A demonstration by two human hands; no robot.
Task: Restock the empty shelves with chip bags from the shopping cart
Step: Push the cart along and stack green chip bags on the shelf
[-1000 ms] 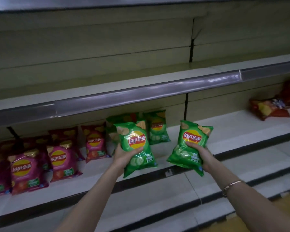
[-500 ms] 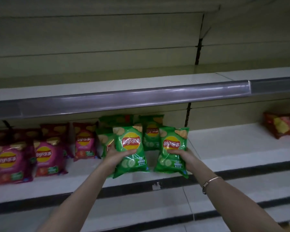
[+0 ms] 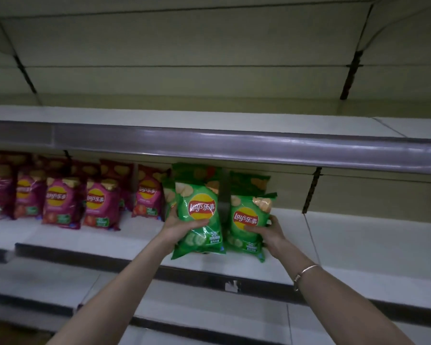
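Note:
My left hand (image 3: 178,226) grips a green chip bag (image 3: 199,210) by its lower left side, held upright just above the front of the middle shelf (image 3: 358,247). My right hand (image 3: 269,232) grips a second green chip bag (image 3: 249,220) to the right of the first, its bottom touching the shelf. Behind them stand more green bags (image 3: 249,183) at the back of the shelf. The shopping cart is out of view.
A row of several magenta chip bags (image 3: 60,202) fills the same shelf to the left. A grey price rail of the upper shelf (image 3: 234,148) overhangs the bags. Bare shelf surface stretches right of the green bags, and lower shelves (image 3: 209,310) lie below.
Both hands have carried their green bags forward and deeper onto the shelf, closer to the green bags at the back. The view has shifted left, and the red bags at right are gone from sight.

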